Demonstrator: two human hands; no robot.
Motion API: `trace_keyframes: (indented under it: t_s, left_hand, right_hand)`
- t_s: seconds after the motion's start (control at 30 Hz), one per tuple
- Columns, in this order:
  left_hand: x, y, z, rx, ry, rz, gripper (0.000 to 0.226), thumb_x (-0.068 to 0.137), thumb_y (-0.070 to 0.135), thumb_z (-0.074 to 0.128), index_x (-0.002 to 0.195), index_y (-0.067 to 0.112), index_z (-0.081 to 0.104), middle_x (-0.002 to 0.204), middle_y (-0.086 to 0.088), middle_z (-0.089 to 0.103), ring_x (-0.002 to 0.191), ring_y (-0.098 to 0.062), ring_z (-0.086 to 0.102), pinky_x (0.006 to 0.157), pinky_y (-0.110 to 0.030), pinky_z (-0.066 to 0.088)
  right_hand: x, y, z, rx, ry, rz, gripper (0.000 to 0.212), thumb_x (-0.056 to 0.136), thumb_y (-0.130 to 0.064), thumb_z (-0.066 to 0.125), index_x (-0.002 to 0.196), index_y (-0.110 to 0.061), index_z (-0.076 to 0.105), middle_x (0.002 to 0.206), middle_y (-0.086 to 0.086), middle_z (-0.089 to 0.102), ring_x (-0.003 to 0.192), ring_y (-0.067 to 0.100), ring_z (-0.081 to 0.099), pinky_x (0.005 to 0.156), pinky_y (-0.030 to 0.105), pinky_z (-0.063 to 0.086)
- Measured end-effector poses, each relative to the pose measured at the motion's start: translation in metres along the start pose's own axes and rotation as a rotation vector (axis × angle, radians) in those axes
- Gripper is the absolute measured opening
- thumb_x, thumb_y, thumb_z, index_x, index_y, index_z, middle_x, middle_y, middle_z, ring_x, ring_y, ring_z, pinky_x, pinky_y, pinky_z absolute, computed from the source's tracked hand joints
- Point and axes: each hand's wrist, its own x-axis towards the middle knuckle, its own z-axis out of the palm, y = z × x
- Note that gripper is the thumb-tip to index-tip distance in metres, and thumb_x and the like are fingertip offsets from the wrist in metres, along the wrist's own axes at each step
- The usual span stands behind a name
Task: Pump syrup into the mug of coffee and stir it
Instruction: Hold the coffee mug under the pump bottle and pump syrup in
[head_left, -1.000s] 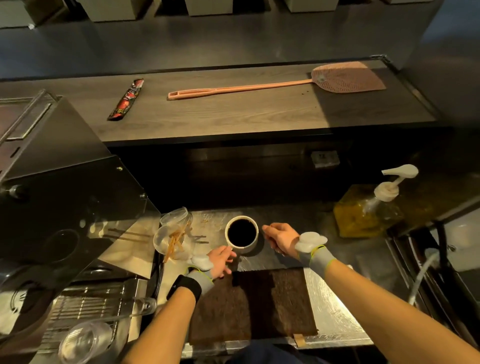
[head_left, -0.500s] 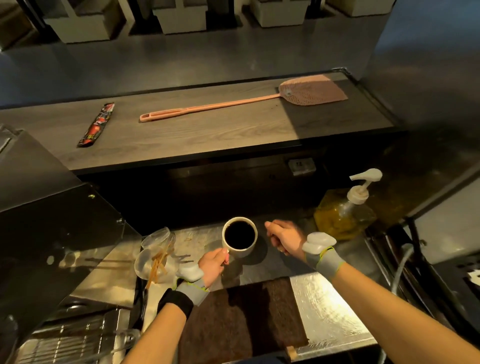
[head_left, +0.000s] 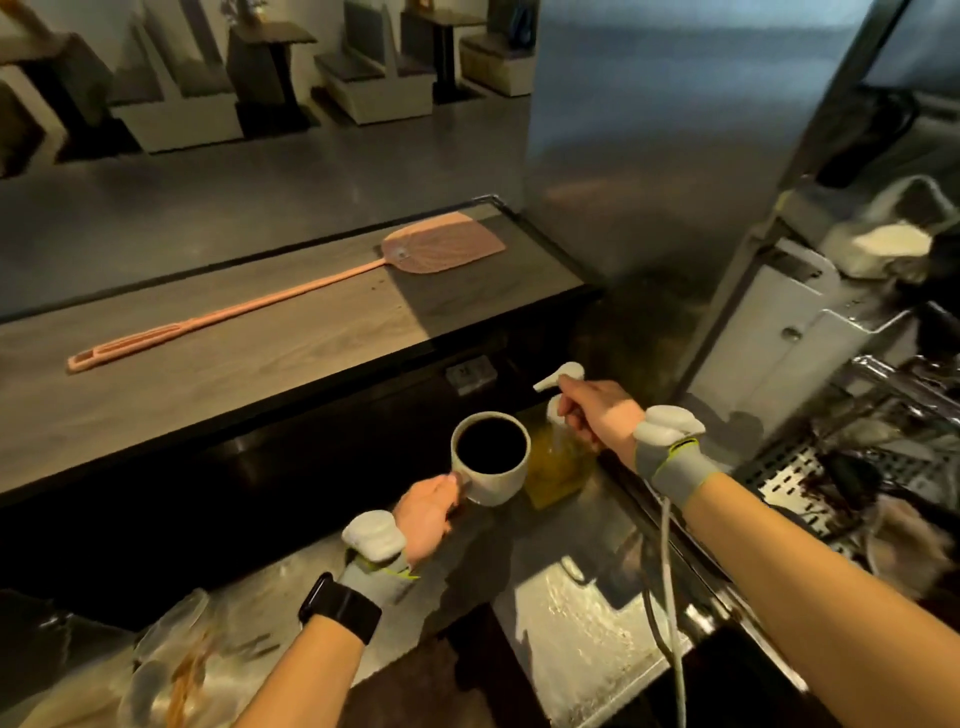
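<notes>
Left hand (head_left: 426, 512) grips mug (head_left: 491, 457) handle — right hand (head_left: 597, 410) wrapped round syrup bottle (head_left: 558, 462) pump neck.

I stand behind a café bar: a steel worktop (head_left: 587, 613) under my arms, a raised wooden serving counter (head_left: 260, 358) in front, booth seats (head_left: 363, 88) and small tables (head_left: 270, 36) beyond, a drip grate (head_left: 789, 467) alongside.

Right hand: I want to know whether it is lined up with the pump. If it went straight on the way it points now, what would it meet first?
The right hand points up and left, and its fingertips are already at the white pump head of the syrup bottle, so that comes first. Actual contact is unclear.
</notes>
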Motion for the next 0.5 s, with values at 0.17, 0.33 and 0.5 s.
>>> trace_keyframes:
  t_s: [0.17,0.33,0.5]
  left_hand:
    - [0.018,0.034,0.013,0.086,-0.048,-0.012,0.043,0.092,0.032,0.033,0.108,0.0,0.058,0.109,-0.027,0.062,0.099,-0.038,0.058,0.076,-0.033,0.036]
    - [0.023,0.049,0.018,-0.082,-0.021,-0.029,0.037,0.091,0.032,0.042,0.062,0.02,0.062,0.059,-0.001,0.061,0.054,-0.016,0.055,0.053,-0.027,0.035]
    - [0.025,0.053,0.017,-0.092,-0.031,0.045,0.035,0.091,0.033,0.041,0.06,0.025,0.056,0.061,0.0,0.06,0.042,-0.004,0.046,0.045,-0.019,0.037]
  right_hand:
    - [0.014,-0.002,-0.012,-0.095,0.1,0.035,0.059,0.095,-0.05,0.041,0.051,-0.015,0.059,0.026,-0.007,0.046,0.024,0.005,0.04,0.035,0.016,0.03]
    - [0.021,0.003,-0.01,-0.122,0.105,0.023,0.059,0.094,-0.052,0.042,0.052,-0.013,0.056,0.029,-0.005,0.049,0.043,0.016,0.045,0.047,0.024,0.034]
    - [0.03,0.01,-0.012,-0.103,0.094,0.005,0.056,0.094,-0.051,0.044,0.054,-0.014,0.056,0.053,0.003,0.05,0.049,0.019,0.044,0.051,0.025,0.034]
